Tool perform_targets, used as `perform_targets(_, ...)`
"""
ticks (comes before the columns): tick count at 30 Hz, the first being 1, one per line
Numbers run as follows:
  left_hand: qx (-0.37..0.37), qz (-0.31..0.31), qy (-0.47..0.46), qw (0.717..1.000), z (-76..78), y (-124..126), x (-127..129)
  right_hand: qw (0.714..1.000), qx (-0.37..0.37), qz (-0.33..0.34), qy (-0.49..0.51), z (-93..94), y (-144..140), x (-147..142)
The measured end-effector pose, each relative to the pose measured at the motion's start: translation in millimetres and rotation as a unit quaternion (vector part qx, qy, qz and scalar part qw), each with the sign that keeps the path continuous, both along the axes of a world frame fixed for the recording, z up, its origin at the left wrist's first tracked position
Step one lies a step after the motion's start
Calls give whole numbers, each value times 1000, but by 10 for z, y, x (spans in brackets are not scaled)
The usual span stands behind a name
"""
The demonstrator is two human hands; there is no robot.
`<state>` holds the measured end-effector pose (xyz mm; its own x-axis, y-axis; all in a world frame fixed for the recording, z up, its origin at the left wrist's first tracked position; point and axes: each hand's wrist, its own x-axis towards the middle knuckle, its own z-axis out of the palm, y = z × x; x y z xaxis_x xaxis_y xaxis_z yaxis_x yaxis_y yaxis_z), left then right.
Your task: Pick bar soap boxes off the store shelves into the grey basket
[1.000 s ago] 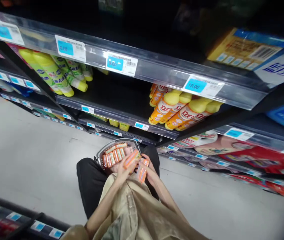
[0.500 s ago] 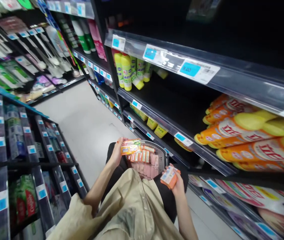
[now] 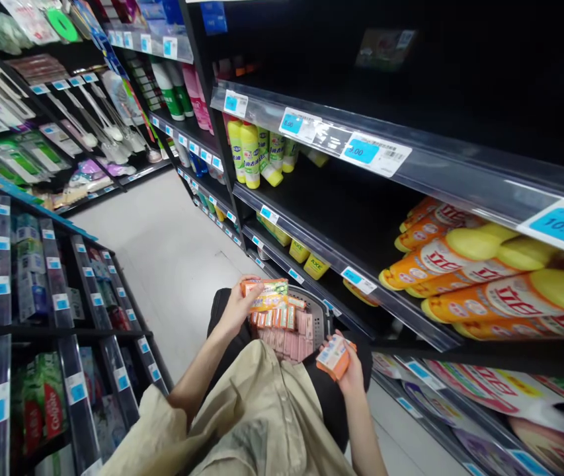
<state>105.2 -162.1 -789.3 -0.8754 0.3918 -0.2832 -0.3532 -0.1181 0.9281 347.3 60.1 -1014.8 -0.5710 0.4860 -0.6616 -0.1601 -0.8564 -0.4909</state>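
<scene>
Head view: left fingers [image 3: 254, 291] and right fingers [image 3: 352, 350] hold orange packs [image 3: 274, 295].

Free: floor [image 3: 137, 218], left of centre; shelf [image 3: 328, 208], centre right, between yellow bottles [image 3: 249, 152] and orange bottles [image 3: 504, 294]; gap above basket [image 3: 318, 311], lower centre, between left hand [image 3: 241, 304] and right hand [image 3: 354, 367]. Obstacles: price rail [image 3: 435, 165], upper right, above that shelf; packet [image 3: 274, 291], over basket's upper-left part.
</scene>
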Motion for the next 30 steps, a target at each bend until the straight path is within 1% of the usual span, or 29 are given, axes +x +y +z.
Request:
perform_targets(2,17,46,21,999,-16,-4,0,1000,0,3,-9,26,4,-1)
perform_targets(3,40,66,10,997,-24,-19,-6,1000,0,6,-17,37,10,1)
perform_targets(6,151,92,-89,980,-20,-115,-13,999,0,19,-45,36,39,32)
perform_targets(8,200,105,-132,965,3,-197,26,998,0,28,-64,-8,73,76)
perform_targets(10,207,150,-125,959,26,-260,100,996,5,40,-84,-89,125,120)
perform_targets(12,201,212,-86,953,31,-287,177,993,16,58,-101,-188,183,144)
perform_targets(14,198,256,-51,945,20,-288,233,991,24,78,-110,-267,225,146)
perform_targets(17,206,282,-41,936,-7,-285,273,989,21,87,-118,-288,235,127)
perform_targets(20,246,293,-64,922,-26,-310,253,989,10,74,-126,-223,206,99)
perform_targets(22,280,278,-83,915,-34,-336,186,990,9,70,-123,-181,186,80)
perform_targets(23,287,260,-89,918,-39,-349,136,990,12,69,-122,-166,178,72)
perform_targets(25,279,219,-95,930,-55,-367,17,990,21,68,-120,-151,164,60)
perform_targets(27,243,207,-76,945,-88,-382,-97,991,24,66,-117,-148,150,52)
perform_targets(28,210,214,-55,952,-113,-390,-141,991,23,65,-115,-149,143,50)
perform_targets(30,122,226,-7,966,-174,-410,-191,991,24,68,-109,-158,131,49)
